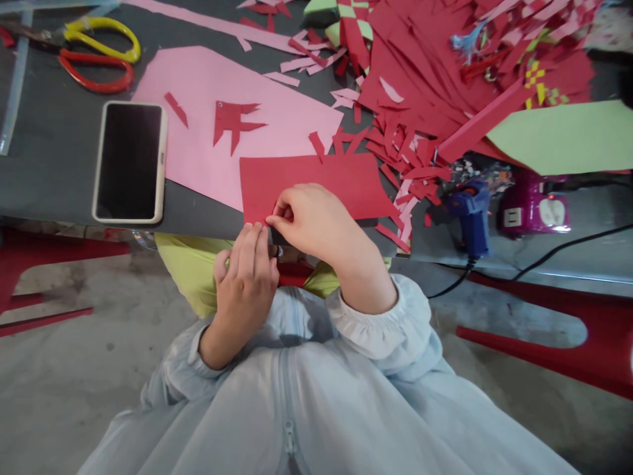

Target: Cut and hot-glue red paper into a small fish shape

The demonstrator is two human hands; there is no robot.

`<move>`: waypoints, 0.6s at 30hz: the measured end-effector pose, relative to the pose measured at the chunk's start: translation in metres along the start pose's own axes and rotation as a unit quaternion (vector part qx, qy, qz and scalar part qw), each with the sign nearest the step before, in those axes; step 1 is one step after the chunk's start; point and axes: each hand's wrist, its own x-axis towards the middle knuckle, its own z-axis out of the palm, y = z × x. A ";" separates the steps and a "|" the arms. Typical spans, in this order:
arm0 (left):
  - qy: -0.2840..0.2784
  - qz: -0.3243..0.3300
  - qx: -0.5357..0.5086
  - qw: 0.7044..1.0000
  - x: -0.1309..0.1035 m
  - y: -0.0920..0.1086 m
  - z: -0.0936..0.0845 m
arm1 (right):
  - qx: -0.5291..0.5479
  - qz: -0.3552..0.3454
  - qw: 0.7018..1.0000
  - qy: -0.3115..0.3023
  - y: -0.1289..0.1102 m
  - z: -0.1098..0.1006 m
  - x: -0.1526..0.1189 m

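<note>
A rectangular sheet of red paper lies at the table's front edge, partly over a larger pink sheet. My left hand rests at the red sheet's lower left edge, fingers stretched out side by side, thumb apart. Just right of those fingertips, my right hand is closed in a pinch on red paper at the same edge. Whether it pinches the sheet itself or a small separate piece is hidden. On the pink sheet lie a red fish-like cutout and a small red strip.
A phone lies left, below scissors. Red and pink scraps and stacked red paper fill the right side. A blue glue gun, its cord, a purple device and green paper lie far right. Red stools stand below.
</note>
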 end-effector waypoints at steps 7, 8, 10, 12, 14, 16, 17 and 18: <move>-0.006 0.000 0.005 1.000 0.003 0.000 0.002 | 0.009 0.013 1.000 -0.023 0.003 -0.010 -0.004; -0.006 -0.001 0.009 1.000 0.004 0.000 0.001 | 0.006 0.018 1.000 -0.025 0.004 -0.012 -0.006; -0.013 -0.012 0.018 1.000 0.006 0.001 0.000 | -0.002 0.027 0.999 -0.027 0.007 -0.016 -0.008; -0.025 -0.025 0.030 0.999 0.007 0.002 -0.001 | -0.010 0.040 0.999 -0.031 0.010 -0.020 -0.011; -0.037 -0.031 0.041 0.998 0.009 0.003 -0.003 | -0.015 0.051 0.998 -0.032 0.013 -0.023 -0.012; -0.048 -0.027 0.052 0.997 0.010 0.004 -0.004 | -0.014 0.059 0.998 -0.030 0.016 -0.025 -0.013; -0.052 -0.024 0.056 0.997 0.011 0.005 -0.005 | -0.012 0.060 0.998 -0.030 0.017 -0.025 -0.013; -0.057 -0.022 0.059 0.996 0.011 0.005 -0.005 | -0.009 0.061 0.998 -0.030 0.018 -0.025 -0.013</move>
